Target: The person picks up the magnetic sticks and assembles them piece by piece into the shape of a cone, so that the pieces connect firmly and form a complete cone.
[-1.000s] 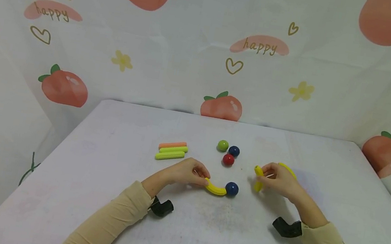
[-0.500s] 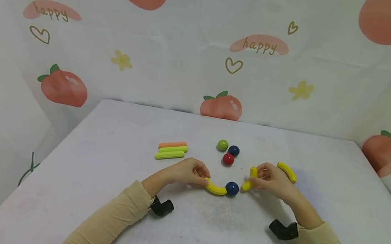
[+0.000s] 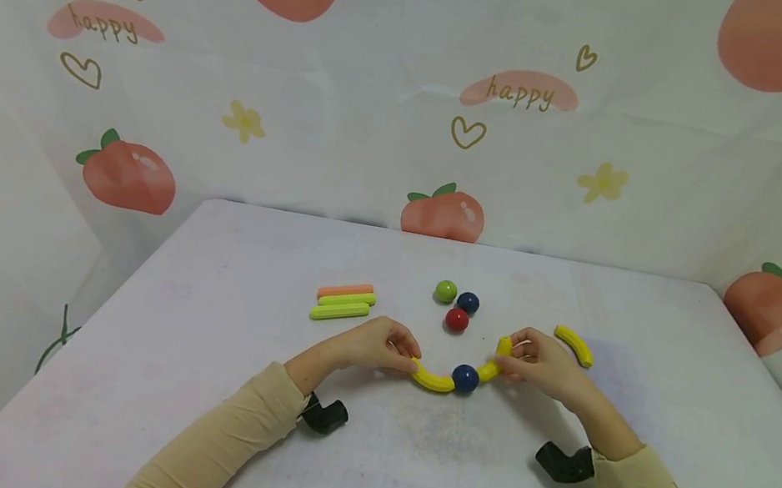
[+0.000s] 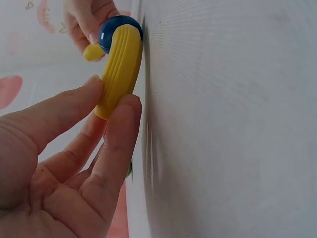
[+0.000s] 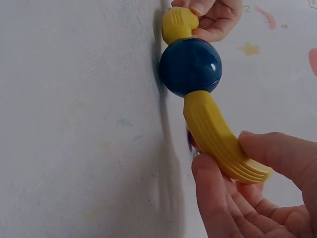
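The left hand [image 3: 376, 345] pinches the outer end of a curved yellow piece [image 3: 433, 380], whose other end meets a dark blue ball [image 3: 465, 378]. On the ball's right side, a second curved yellow piece [image 3: 488, 372] touches it, its outer part pinched by the right hand [image 3: 546, 363]. The left wrist view shows thumb and fingers on the first yellow piece [image 4: 121, 67], the ball [image 4: 110, 34] beyond. In the right wrist view the second piece [image 5: 218, 139] lies between thumb and fingers, against the ball [image 5: 190, 67].
Behind the hands, a green ball [image 3: 446, 291], another blue ball [image 3: 468, 303] and a red ball [image 3: 456, 320] sit together. An orange stick [image 3: 345, 290] and two yellow-green sticks [image 3: 339, 311] lie at the left. A third curved yellow piece [image 3: 575, 346] rests beyond the right hand.
The right hand has moved left with its yellow piece, which has turned and now touches the blue ball. The left hand has hardly moved.
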The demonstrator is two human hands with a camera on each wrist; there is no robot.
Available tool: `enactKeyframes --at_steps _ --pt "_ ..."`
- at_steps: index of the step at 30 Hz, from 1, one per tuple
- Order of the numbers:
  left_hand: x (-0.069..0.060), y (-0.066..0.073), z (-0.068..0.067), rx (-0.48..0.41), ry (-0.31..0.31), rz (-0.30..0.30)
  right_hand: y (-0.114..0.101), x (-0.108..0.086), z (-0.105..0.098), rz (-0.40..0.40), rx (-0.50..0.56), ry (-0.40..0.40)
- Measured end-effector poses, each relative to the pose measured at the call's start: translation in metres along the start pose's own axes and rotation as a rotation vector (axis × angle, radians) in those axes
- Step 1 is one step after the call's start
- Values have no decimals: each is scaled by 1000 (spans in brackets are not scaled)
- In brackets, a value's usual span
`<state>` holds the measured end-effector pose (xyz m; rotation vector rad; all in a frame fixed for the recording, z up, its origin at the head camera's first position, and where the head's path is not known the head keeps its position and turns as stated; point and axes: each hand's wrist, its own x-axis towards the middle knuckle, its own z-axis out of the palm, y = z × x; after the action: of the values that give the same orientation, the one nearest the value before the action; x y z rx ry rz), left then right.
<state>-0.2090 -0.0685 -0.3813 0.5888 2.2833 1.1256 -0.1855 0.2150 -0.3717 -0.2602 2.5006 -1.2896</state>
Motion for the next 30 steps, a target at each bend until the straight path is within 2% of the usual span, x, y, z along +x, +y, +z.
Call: enactKeyframes --at_steps 10,17,23,30 --pt "-3 5 4 -6 -44 -1 2 3 1 31 -69 -20" --pt "-3 8 10 28 -90 24 -2 4 6 -2 -98 -89" --pt "-2 9 14 21 -125 6 -5 6 11 42 -150 -108" --pt "-3 12 17 16 -159 21 -5 9 14 43 -115 -89"
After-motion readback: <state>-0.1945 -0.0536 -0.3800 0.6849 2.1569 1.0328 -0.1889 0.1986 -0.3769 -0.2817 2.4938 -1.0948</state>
